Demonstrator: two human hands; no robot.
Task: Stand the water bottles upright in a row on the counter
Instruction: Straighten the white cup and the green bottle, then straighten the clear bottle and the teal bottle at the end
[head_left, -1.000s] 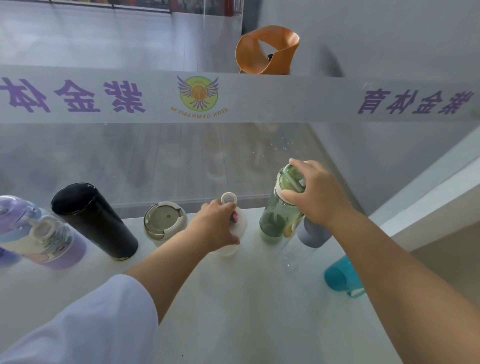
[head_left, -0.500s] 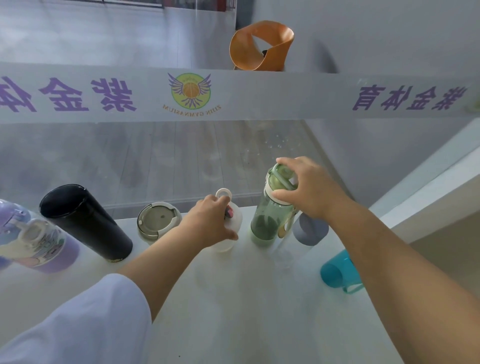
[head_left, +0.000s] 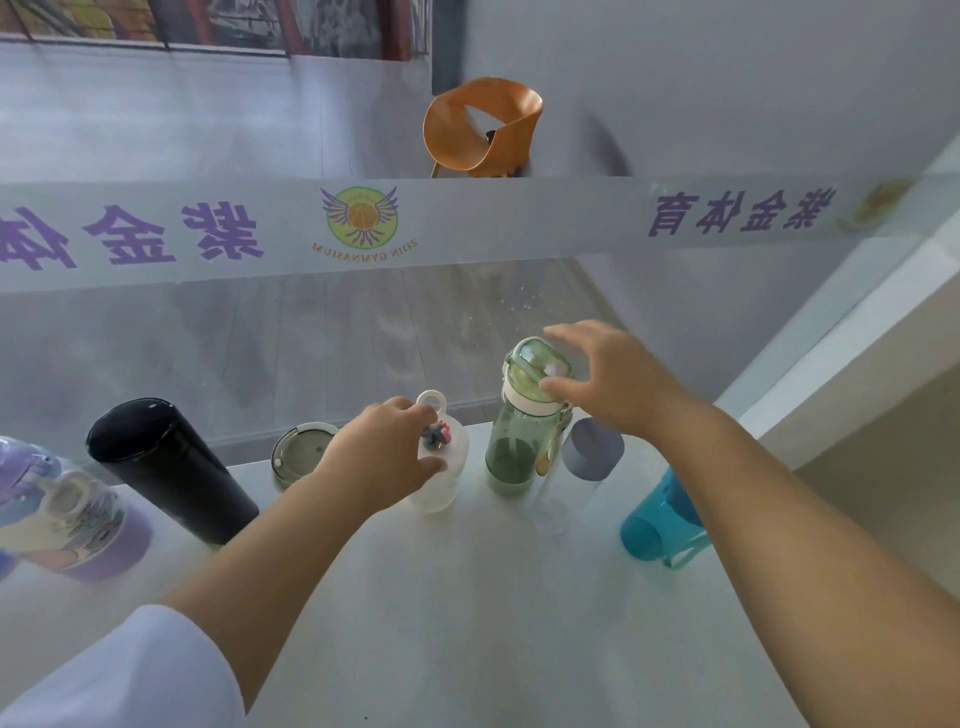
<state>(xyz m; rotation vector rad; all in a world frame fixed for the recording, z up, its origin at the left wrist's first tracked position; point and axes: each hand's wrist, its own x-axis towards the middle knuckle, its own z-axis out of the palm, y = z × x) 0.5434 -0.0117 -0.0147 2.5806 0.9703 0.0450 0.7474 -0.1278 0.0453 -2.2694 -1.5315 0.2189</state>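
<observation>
Row looks nearly done: green bottle upright, right hand spread loose by its cap, left hand gripping clear bottle (teal bottle unclear).

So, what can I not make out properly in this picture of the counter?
Head view only:
Purple bottle: cut off by the left edge.
Grey-lidded cup: body mostly hidden behind the left forearm.
Small clear bottle: left side covered by the grip of the left hand.
Teal bottle: upper end hidden behind the right forearm.
Grey-capped clear bottle: see-through body too faint to trace.
</observation>
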